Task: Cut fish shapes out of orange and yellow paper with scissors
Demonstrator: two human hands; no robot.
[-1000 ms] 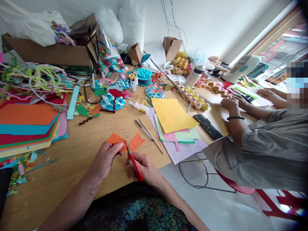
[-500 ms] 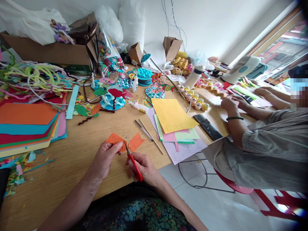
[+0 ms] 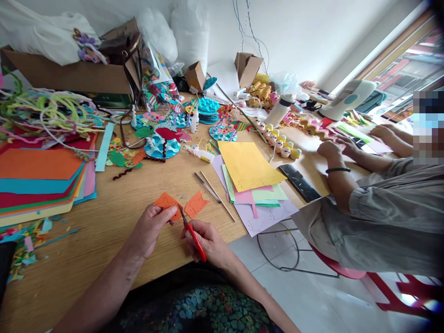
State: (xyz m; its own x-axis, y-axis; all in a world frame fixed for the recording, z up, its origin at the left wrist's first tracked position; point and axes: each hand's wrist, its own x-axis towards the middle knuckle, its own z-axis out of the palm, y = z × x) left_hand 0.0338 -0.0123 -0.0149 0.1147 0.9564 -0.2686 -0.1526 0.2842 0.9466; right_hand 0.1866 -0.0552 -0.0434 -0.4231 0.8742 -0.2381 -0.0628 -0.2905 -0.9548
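Our right hand (image 3: 205,238) is closed round the red scissors (image 3: 195,241); our left hand (image 3: 151,226) pinches the orange paper (image 3: 163,200) between ten and eleven o'clock of them, the blades (image 3: 182,213) at its right edge. Since half a second ago, both have barely shifted. The second orange piece (image 3: 196,204), bearing a drawn outline, lies close by, toward one. The pen (image 3: 207,186) and stick (image 3: 218,196) lie at one, the phone (image 3: 300,182) at two, the paper stack (image 3: 38,164) at ten. The yellow sheet (image 3: 251,162) shows drawn outlines between one and two. Farther, at twelve, are the glue bottle (image 3: 203,155), its label too small to read, and blue discs (image 3: 208,111).
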